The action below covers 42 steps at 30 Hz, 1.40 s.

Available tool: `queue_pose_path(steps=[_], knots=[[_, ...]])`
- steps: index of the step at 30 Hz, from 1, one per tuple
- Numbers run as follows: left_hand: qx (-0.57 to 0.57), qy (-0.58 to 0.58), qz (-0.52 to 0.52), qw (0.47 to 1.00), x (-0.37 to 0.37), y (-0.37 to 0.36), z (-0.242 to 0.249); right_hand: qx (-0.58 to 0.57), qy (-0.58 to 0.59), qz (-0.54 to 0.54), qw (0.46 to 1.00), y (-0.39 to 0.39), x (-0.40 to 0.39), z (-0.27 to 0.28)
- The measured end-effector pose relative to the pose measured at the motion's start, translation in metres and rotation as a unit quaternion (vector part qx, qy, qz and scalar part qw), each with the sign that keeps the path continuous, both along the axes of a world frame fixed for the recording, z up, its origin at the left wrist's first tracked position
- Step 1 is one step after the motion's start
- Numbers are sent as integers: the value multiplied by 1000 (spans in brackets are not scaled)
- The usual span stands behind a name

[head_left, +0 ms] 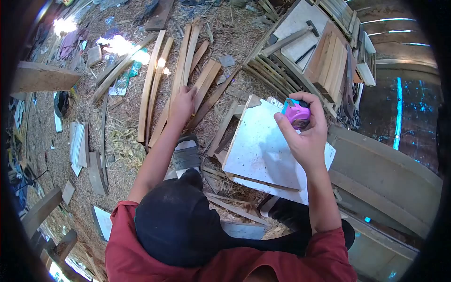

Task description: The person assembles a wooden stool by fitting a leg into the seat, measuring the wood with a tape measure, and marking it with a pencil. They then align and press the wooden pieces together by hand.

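Note:
My right hand is closed around a pink and blue tape measure, holding it above a white board with a speckled surface. No drawn-out tape can be made out. My left hand reaches forward to the ground, its fingers closed on a long wooden strip that lies among others. Just right of that hand is a wider wooden piece. To its left lie two more narrow strips, side by side.
A hammer and a dark slim tool rest on a wooden bench top at upper right, beside stacked planks. A handsaw hangs nearby. Grey panels stand at right. Straw, scraps and offcuts litter the ground.

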<state>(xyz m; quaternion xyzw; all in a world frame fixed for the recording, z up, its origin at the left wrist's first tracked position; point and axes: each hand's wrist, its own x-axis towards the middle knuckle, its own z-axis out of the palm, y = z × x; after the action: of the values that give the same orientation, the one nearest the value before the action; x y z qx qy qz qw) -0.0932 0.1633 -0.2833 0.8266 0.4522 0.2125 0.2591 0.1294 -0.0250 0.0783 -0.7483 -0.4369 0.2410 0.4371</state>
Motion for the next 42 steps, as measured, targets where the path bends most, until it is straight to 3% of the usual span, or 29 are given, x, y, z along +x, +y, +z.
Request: queue_pose_path(steps=[4, 7, 8, 9, 13, 16, 19, 21, 23, 24, 25, 26, 31, 32, 33, 34, 37, 39, 42], knots=[[-18, -6, -28, 999, -15, 3, 0, 8, 56, -32, 998, -10, 3, 11], [-116, -80, -53, 989, -38, 18, 12, 32, 123, -54, 990, -23, 6, 16], [-162, -136, 28, 977, -46, 21, 24, 14, 134, -45, 990, -32, 8, 21], [-204, -190, 108, 954, -50, 22, 43, -2, 143, -36, 989, -40, 9, 26], [-193, -258, 58, 945, -42, 15, 188, 8, 128, -43, 991, -78, 7, 50], [-245, -217, -206, 922, -7, -17, 323, -2, 90, -63, 994, -122, -6, 78], [-317, -164, -443, 823, 49, -80, 422, 65, 41, -78, 994, -165, -31, 101], [-374, -83, -455, 804, 78, -135, 461, 81, -34, -85, 993, -192, -39, 98], [-315, 45, -484, 815, 93, -178, 500, 95, -56, -134, 985, -214, -51, 105], [-226, 18, -533, 815, 105, -192, 489, 104, -60, -146, 982, -223, -53, 108], [-218, 24, -543, 810, 110, -208, 493, 92, -112, -174, 974, -231, -53, 111], [-219, 12, -511, 831, 115, -225, 495, 77, -163, -202, 962, -240, -53, 112], [-237, -30, -391, 889, 132, -289, 483, 97, -139, -233, 957, -268, -41, 101], [-239, -87, -407, 877, 146, -289, 455, 92, -153, -233, 956, -272, -40, 99], [-237, -85, -410, 877, 149, -292, 459, 86, -168, -230, 955, -275, -40, 100], [-226, -58, -411, 881, 151, -293, 462, 69, -98, -230, 966, -279, -43, 109], [-223, 24, -401, 888, 153, -297, 485, 109, -52, -201, 972, -287, -39, 90], [-358, 78, -359, 859, 151, -294, 494, 104, -47, -204, 972, -294, -51, 81], [-376, -56, -291, 878, 181, -240, 479, 16, 46, -191, 980, -307, -74, 47]])
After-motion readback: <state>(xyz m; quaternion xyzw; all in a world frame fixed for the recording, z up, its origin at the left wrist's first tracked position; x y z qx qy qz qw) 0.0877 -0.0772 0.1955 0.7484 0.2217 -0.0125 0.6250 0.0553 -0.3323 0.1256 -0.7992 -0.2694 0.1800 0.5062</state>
